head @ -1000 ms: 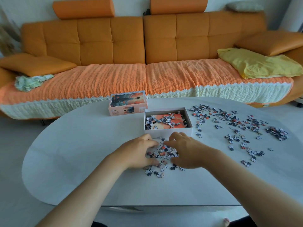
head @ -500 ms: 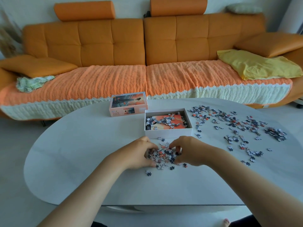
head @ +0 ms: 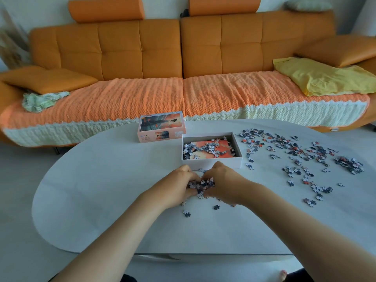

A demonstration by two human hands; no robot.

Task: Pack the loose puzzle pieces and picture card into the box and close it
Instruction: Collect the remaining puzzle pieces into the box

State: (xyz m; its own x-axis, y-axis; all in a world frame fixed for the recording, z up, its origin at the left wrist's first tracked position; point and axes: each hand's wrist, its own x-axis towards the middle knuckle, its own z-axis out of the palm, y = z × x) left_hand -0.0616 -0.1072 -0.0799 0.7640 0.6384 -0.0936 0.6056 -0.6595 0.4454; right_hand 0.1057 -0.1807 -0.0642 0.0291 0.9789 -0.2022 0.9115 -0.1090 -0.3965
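Observation:
The open white box (head: 211,163) stands mid-table with the orange picture card (head: 220,148) and several pieces inside. Just in front of it my left hand (head: 177,186) and my right hand (head: 224,183) are cupped together, fingers curled around a heap of puzzle pieces (head: 201,185) held between them. A few stray pieces (head: 186,213) lie on the table below the hands. Many loose pieces (head: 301,157) are scattered to the right of the box. The box lid (head: 160,129), printed with the picture, stands behind the box to the left.
The white oval table (head: 101,180) has its front edge near me. An orange sofa (head: 183,58) with a knitted cover, a yellow cloth (head: 325,78) and cushions stands behind the table.
Both hands have drawn together, sweeping the spread pieces into a tight heap between them. A few pieces stayed behind on the table near the wrists.

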